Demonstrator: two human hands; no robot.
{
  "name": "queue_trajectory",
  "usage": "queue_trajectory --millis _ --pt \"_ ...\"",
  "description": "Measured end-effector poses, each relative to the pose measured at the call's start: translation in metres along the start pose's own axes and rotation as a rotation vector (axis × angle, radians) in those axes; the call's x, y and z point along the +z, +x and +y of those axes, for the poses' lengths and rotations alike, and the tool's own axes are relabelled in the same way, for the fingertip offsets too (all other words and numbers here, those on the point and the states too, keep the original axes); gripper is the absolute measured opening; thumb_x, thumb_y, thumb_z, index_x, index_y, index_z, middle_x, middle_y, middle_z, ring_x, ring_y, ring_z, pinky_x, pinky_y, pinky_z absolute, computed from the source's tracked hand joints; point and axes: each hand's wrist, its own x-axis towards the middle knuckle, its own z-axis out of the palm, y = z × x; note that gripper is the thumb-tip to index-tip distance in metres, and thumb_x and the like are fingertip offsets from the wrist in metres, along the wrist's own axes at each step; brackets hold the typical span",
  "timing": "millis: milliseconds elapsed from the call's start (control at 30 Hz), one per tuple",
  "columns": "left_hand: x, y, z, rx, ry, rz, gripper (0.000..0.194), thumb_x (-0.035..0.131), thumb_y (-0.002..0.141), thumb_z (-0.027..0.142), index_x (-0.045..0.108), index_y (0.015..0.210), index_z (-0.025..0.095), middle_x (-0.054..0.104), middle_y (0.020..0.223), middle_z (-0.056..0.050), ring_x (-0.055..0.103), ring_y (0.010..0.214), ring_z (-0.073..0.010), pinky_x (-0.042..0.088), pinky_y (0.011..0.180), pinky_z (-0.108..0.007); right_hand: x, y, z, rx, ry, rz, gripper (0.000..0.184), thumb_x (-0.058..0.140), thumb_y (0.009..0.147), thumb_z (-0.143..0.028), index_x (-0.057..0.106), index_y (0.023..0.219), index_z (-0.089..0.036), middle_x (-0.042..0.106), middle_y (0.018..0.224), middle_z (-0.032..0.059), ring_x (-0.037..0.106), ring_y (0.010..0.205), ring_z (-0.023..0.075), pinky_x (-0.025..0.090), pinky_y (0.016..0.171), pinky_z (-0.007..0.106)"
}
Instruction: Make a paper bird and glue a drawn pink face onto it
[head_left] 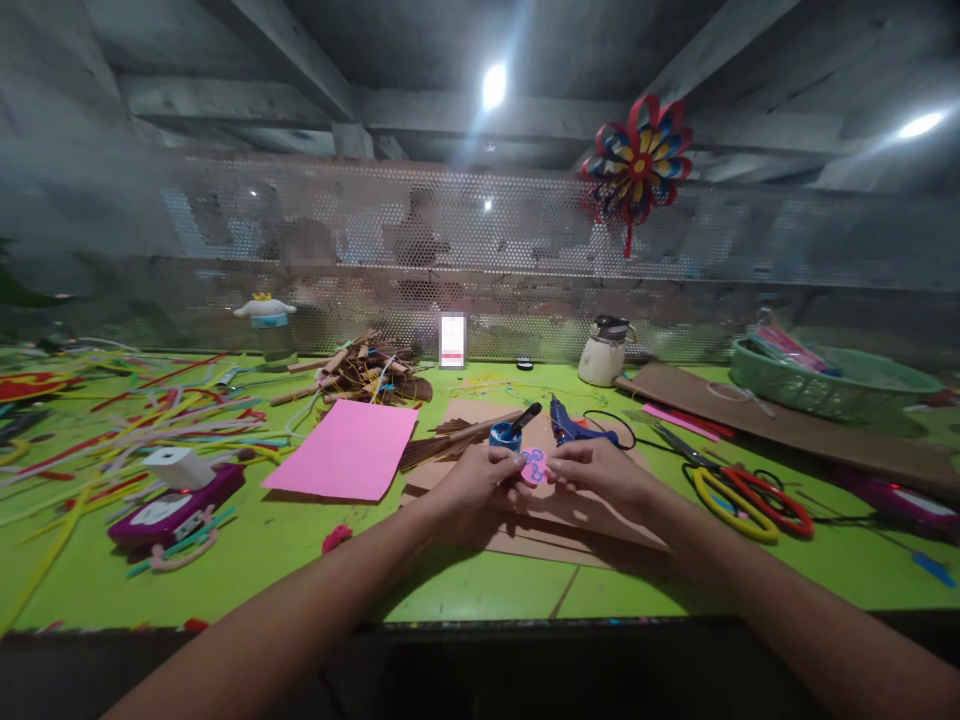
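Between my two hands is a small pink paper piece (535,467) with blue drawn lines on it. My left hand (484,480) pinches its left edge, and my right hand (598,470) pinches the right edge. Both are just above brown cardboard (585,540) lying on the green table. Right behind the paper piece stands a small blue paint pot (504,436) with a dark-handled brush (525,418) leaning in it. A blue glue gun (574,425) lies behind my right hand.
A pink sheet (345,450), a purple power strip (180,505) and tangled pipe cleaners (150,430) lie left. Yellow scissors (735,505) and red scissors (776,500) lie right. Behind stand a bundle of brown strips (367,375), a phone (452,340) and a jug (602,352).
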Motion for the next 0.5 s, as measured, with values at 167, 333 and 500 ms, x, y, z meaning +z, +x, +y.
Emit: queue_trajectory --millis 167,333,500 --pt "0.0 -0.001 0.005 0.026 -0.102 0.009 0.024 0.073 0.077 0.033 0.062 0.076 0.012 0.057 0.064 -0.003 0.053 0.051 -0.0088 0.041 0.047 -0.02 0.009 0.011 0.004 0.025 0.057 0.083 0.024 0.072 0.071 -0.035 0.064 0.063 -0.014 0.054 0.056 -0.0018 0.045 0.052 0.0097 0.033 0.051 0.025" --pt "-0.004 0.002 0.004 0.016 -0.096 0.045 0.018 0.072 0.07 0.019 0.063 0.083 0.01 0.062 0.071 -0.007 0.057 0.056 -0.0098 0.039 0.049 -0.018 0.02 0.012 0.002 0.043 0.113 0.133 0.024 0.07 0.071 -0.034 0.059 0.062 -0.015 0.052 0.054 -0.0029 0.044 0.05 0.0094 0.032 0.048 0.024" --pt "-0.009 0.005 -0.002 0.022 -0.047 0.112 0.009 0.064 0.07 0.016 0.06 0.076 0.011 0.063 0.065 -0.009 0.059 0.053 -0.0122 0.038 0.046 -0.019 0.031 0.013 0.004 0.044 0.193 0.181 0.024 0.07 0.071 -0.034 0.057 0.062 -0.016 0.052 0.054 -0.0033 0.044 0.049 0.0094 0.03 0.046 0.024"
